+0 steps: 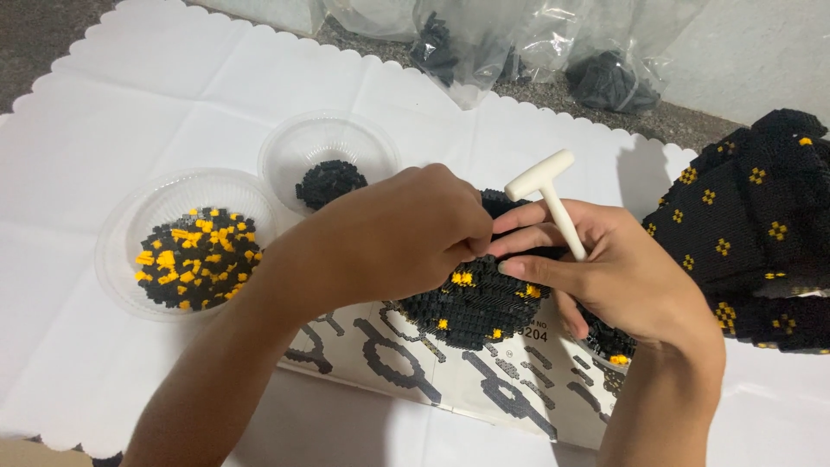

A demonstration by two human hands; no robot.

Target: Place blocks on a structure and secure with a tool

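Fingers [471,246] of your left hand [389,238] pinched together on the black-and-yellow brick dome [475,303] | right hand [622,277] clamps the white hammer [553,203], handle upright | dome sits on the instruction sheet [484,380] at 6 o'clock from both fingertips, touching | left nearer.

I see a white scallop-edged table cover [130,95] spread under everything. On it, at my left, sits a clear plastic bowl of black and yellow small bricks [192,253], and just beside it a second clear plastic bowl holding only black bricks [329,162]. Crumpled clear plastic bags of black pieces [553,52] lie along the far edge. A printed instruction sheet [450,380] lies nearest me.
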